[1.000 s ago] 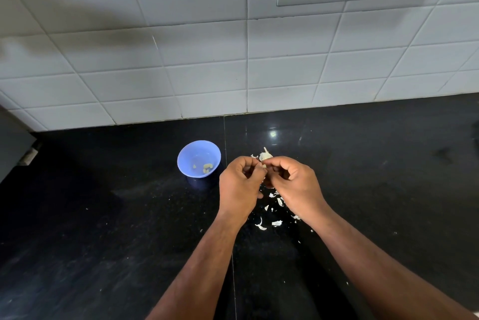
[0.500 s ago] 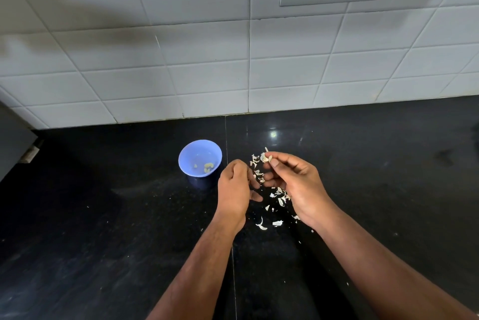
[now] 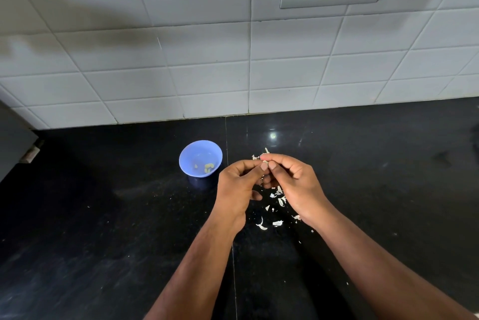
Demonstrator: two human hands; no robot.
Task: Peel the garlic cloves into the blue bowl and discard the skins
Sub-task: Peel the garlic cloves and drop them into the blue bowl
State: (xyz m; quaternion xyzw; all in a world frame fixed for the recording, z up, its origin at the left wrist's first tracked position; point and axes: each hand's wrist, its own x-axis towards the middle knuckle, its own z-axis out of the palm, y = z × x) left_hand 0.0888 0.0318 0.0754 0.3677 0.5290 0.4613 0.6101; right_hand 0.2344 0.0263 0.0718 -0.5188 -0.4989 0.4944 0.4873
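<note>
Both hands meet above the black bench [image 3: 103, 242] — left hand [image 3: 237, 187] and right hand [image 3: 293, 185] pinch one garlic clove [image 3: 265, 161] between fingertips. Blue bowl [image 3: 189, 156] sits at nine o'clock; skins [image 3: 277, 223] lie scattered beneath.

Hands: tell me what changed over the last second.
The left hand and right hand were together a second ago, drew apart half a second ago with the right pinching a garlic piece, and have now rejoined, both fingertips pinching it. The bowl and the skins on the counter stayed put.
</note>
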